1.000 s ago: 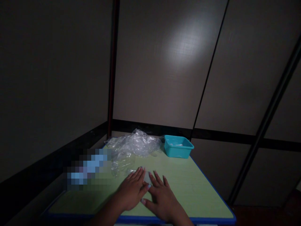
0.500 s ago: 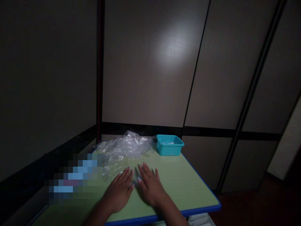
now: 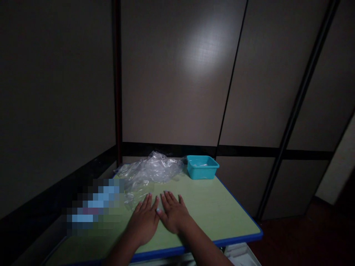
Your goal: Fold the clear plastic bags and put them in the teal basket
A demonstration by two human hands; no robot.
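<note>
My left hand (image 3: 145, 219) lies palm down on the green tabletop (image 3: 219, 218), fingers stretched out and pointing away from me. Beside it, my right hand (image 3: 174, 212) rests flat too, its thumb close to or touching the left hand. Neither hand holds anything. Just beyond my fingertips spreads a crumpled sheet of clear plastic (image 3: 158, 168); the left fingers are nearest to it. A turquoise plastic basket (image 3: 202, 171) stands at the far right of the table, with something clear partly visible inside.
A blurred-out blue item (image 3: 97, 203) is along the table's left side. Tall panelled doors (image 3: 172, 81) rise behind the table, and another dark panel (image 3: 55, 92) closes in on the left. Under the front right edge is a white drawer or bin (image 3: 241, 255).
My hands have come closer together, and the right hand has settled flat with its thumb at the left hand. The view has shifted slightly.
</note>
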